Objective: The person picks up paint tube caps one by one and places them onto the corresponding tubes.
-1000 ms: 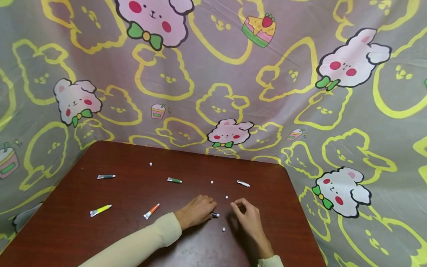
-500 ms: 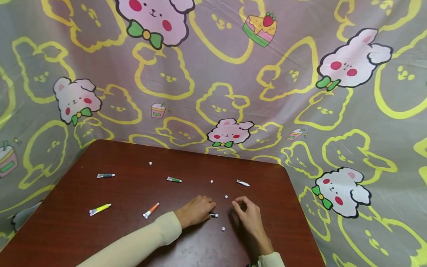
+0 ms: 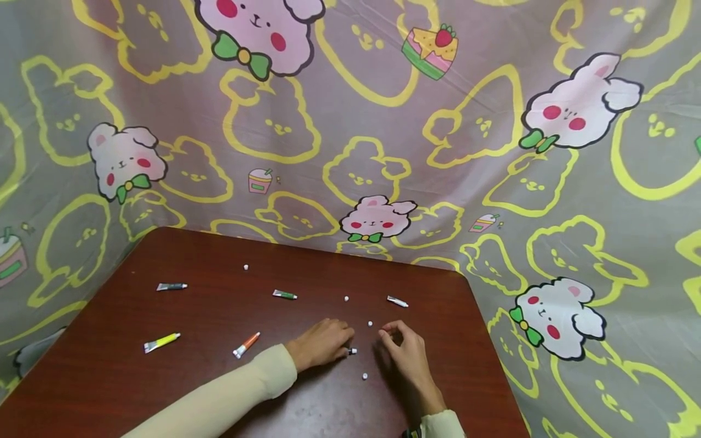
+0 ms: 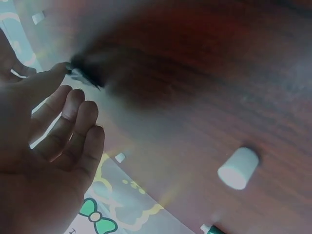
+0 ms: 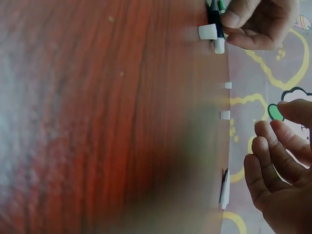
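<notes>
My left hand rests low on the table and pinches a small black paint tube. Only the tube's white-tipped end sticks out past the fingers in the head view; the hand covers the rest. In the left wrist view, the thumb meets the dark tube. To the right, my right hand hovers with fingers loosely bent and nothing visible between them. Between the hands lie two small white caps, one nearer and one farther. The nearer cap looms large in the left wrist view.
On the left lie a yellow tube, an orange tube and a dark teal tube. Farther back are a green tube, a white tube and two more caps, one central. A patterned cloth hangs behind the table.
Both hands keep almost the same pose, and the tubes and caps stay in place. The head view shifts slightly.
</notes>
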Demonstrator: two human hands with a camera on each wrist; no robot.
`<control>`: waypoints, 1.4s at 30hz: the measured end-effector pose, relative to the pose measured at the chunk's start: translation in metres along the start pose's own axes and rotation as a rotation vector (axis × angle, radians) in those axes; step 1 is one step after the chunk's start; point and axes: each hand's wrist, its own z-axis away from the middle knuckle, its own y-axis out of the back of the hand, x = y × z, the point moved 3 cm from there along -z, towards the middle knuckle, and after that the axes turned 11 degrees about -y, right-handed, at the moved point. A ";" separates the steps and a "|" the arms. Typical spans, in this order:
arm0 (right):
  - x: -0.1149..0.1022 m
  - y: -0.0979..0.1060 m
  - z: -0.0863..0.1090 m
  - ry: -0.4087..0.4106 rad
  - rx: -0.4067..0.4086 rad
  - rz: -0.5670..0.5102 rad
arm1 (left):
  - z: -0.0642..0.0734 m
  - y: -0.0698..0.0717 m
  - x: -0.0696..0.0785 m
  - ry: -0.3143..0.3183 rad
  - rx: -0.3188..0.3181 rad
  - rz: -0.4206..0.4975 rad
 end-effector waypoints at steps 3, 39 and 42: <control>0.001 -0.001 -0.002 -0.008 -0.006 0.004 | -0.002 0.002 -0.003 -0.010 0.032 -0.004; 0.003 -0.013 -0.018 0.106 0.013 0.136 | -0.049 0.002 -0.030 0.024 -0.046 -0.062; 0.003 -0.016 -0.018 0.143 0.025 0.145 | -0.051 0.003 -0.032 0.032 -0.057 -0.057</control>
